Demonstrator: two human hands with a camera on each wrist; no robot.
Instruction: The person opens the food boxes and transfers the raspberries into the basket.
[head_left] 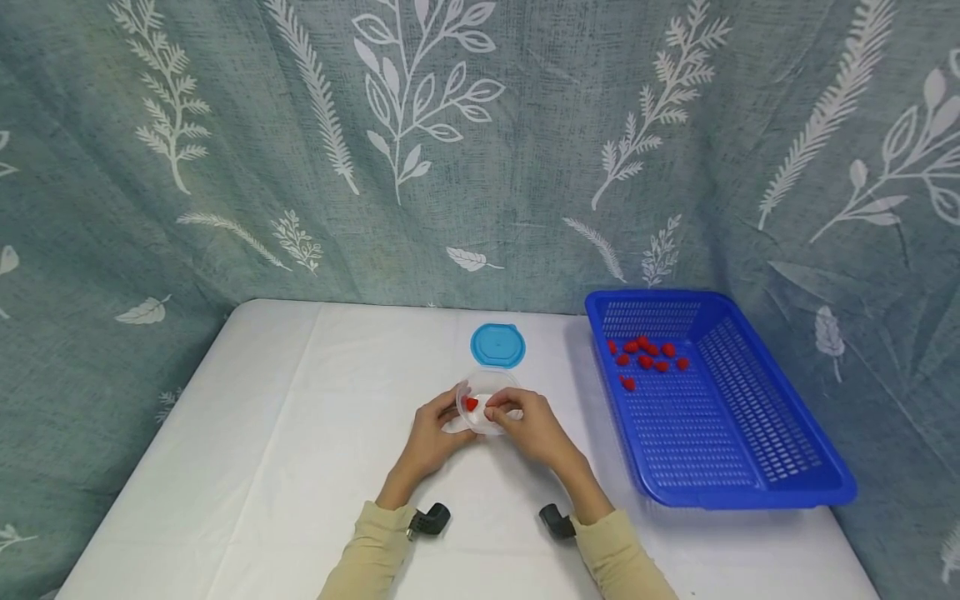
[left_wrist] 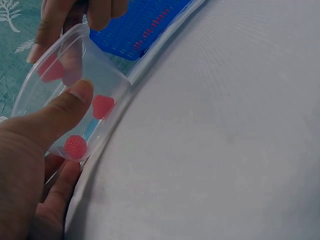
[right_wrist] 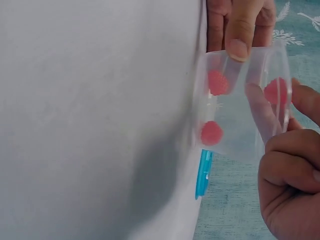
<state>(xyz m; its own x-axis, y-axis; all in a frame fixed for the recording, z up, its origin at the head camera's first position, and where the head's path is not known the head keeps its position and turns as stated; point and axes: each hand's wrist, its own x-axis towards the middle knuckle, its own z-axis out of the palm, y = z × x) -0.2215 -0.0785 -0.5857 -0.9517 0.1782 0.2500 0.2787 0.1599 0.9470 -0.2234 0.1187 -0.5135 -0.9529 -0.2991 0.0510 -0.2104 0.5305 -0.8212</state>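
Note:
A clear plastic cup stands on the white table, and my left hand grips its side, thumb towards me and fingers round the far side. Two red raspberries lie at its bottom; one raspberry is near the left fingers, the other raspberry further right. My right hand reaches over the rim and pinches a third raspberry inside the cup, above the bottom. Seen from the head, the right fingers hide this berry. A round blue lid lies just behind the cup.
A blue plastic basket stands at the right side of the table, with several raspberries towards its back left. A green leaf-patterned cloth hangs behind the table. White cloth covers the tabletop.

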